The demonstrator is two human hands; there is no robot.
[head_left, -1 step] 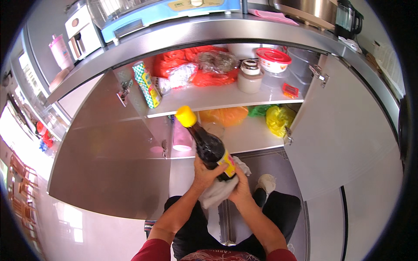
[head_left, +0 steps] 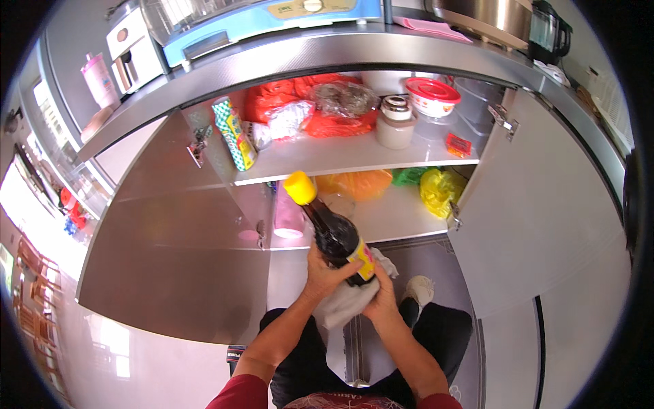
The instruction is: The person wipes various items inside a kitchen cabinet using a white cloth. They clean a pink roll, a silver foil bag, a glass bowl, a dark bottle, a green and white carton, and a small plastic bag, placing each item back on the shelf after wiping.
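Only a little had moved: from far off, through the head view, I saw the dark bottle (head_left: 335, 235) a tiny bit further right and down. My left hand (head_left: 327, 275) was wrapped round its low part, and my right hand (head_left: 383, 294) held the white cloth (head_left: 344, 305) by its bottom. It leaned before the open cupboard (head_left: 402, 214), still in hand.

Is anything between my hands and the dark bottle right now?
Yes: a pale cloth is bunched at the base of the dark bottle, apparently between it and part of the right hand. Nothing visible separates the left hand's thumb from the bottle.
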